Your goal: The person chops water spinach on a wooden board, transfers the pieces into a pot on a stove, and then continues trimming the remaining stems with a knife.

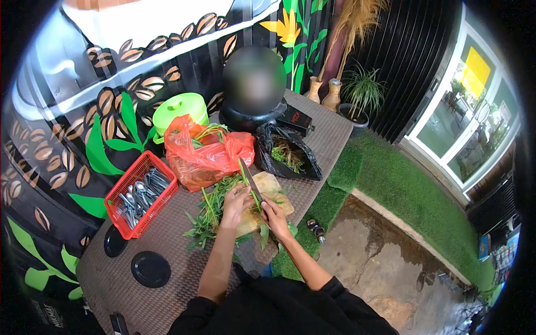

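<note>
My right hand (273, 216) is closed around a knife (253, 183), its dark blade pointing up and away from me. The blade lies alongside a long green vegetable stalk (244, 172). Fingers of my left hand (237, 202) are closed on that stalk, close to the blade. Both hands are above a wooden cutting board (282, 202); scraps of green leaf lie on it. To the left of the board, partly behind my left forearm, is a pile of leafy green stalks (207, 213). Large leaves (264, 235) hang below my right hand.
Behind the board stand a red plastic bag (201, 159) of greens and a black plastic bag (296, 159) with trimmings. A red basket (167, 192) of cutlery, black plates (151, 269), a green lidded container (180, 111) and a black pot (245, 118) share the woven-textured table (184, 285).
</note>
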